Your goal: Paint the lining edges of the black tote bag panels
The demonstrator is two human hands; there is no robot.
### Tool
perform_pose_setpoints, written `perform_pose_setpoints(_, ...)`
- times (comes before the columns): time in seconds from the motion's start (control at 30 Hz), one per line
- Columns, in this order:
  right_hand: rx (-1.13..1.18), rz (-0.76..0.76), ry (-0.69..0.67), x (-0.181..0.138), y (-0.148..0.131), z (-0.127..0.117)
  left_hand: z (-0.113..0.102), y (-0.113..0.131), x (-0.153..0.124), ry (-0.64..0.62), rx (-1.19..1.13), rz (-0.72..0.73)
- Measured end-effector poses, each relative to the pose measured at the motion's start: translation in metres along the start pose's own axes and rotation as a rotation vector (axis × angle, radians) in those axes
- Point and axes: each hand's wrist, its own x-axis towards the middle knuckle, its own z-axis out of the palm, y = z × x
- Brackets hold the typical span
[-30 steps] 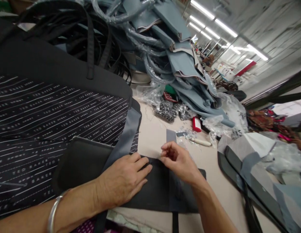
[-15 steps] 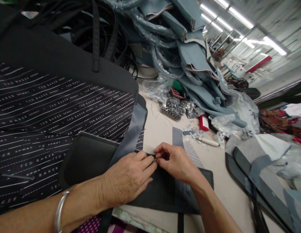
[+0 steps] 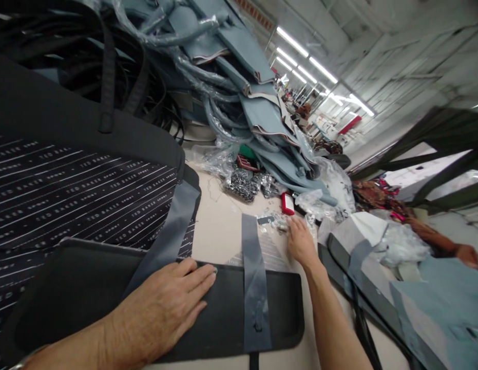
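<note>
My left hand (image 3: 173, 298) lies flat on a black bag panel (image 3: 227, 303), its fingers stretched out. A small metal fitting (image 3: 214, 271) shows at its fingertips, by the panel's upper edge. A grey-blue strap (image 3: 256, 288) crosses the panel to the right, and another grey strap (image 3: 173, 221) runs under or beside my left wrist side. Farther off, my right hand (image 3: 301, 241) is over the table among small clear and metal bits (image 3: 275, 221), fingers drawn together and pointing down. What they hold, if anything, is hidden. A cream-handled tool seen earlier there is covered.
Black lining printed with white lettering (image 3: 88, 190) spreads at left. Blue bag pieces in plastic (image 3: 257, 113) are piled behind. A red and white box (image 3: 287, 204) and a bag of metal parts (image 3: 241, 185) lie nearby. More black panels (image 3: 342, 257) lie right; another person's arm (image 3: 439, 236) is beyond.
My right hand has left the metal fitting and reached forward and right to the small bits. My left hand stays on the panel. The view has swung right.
</note>
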Motion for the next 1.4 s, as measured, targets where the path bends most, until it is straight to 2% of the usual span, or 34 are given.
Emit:
perform_pose_setpoints(0.1, 0.099, 0.013, 0.023, 0.005, 0.018, -0.005, -0.004, 0.001, 0.002, 0.026, -0.004, -0.001)
perform_pose_setpoints(0.2, 0.242, 0.062, 0.159, -0.002, 0.013, -0.014, -0.006, 0.000, 0.004, 0.056, -0.032, -0.021)
perform_pose_setpoints(0.33, 0.567, 0.162, 0.492, -0.025, -0.021, -0.024, -0.004, -0.001, 0.003, 0.039, -0.048, -0.016)
perform_pose_setpoints(0.4, 0.795, 0.213, 0.555, -0.042, -0.049, -0.022, -0.003, -0.002, 0.003, -0.007, -0.046, -0.005)
perform_pose_setpoints(0.47, 0.997, 0.269, 0.504, -0.058, -0.082, -0.017, -0.004, -0.001, 0.003, -0.071, -0.046, 0.005)
perform_pose_setpoints(0.57, 1.390, 0.410, 0.340, -0.075, -0.126, -0.004, -0.008, -0.001, 0.004, -0.162, -0.054, 0.009)
perform_pose_setpoints(0.63, 1.695, 0.531, 0.255, -0.079, -0.146, 0.008, -0.009, -0.002, 0.005, -0.206, -0.066, -0.003)
perform_pose_setpoints(0.7, 1.864, 0.600, 0.221, -0.079, -0.157, 0.021, -0.010, -0.003, 0.006, -0.232, -0.077, -0.015)
perform_pose_setpoints(0.87, 1.855, 0.565, 0.214, -0.075, -0.162, 0.042, -0.010, -0.003, 0.005, -0.256, -0.108, -0.037)
perform_pose_setpoints(1.27, 1.781, 0.437, 0.208, -0.079, -0.170, 0.046, -0.010, -0.001, 0.007, -0.251, -0.169, -0.075)
perform_pose_setpoints(1.33, 1.746, 0.385, 0.186, -0.082, -0.176, 0.044, -0.011, -0.001, 0.007, -0.250, -0.179, -0.077)
perform_pose_setpoints(1.4, 1.671, 0.258, 0.131, -0.086, -0.185, 0.043, -0.013, -0.001, 0.007, -0.243, -0.189, -0.078)
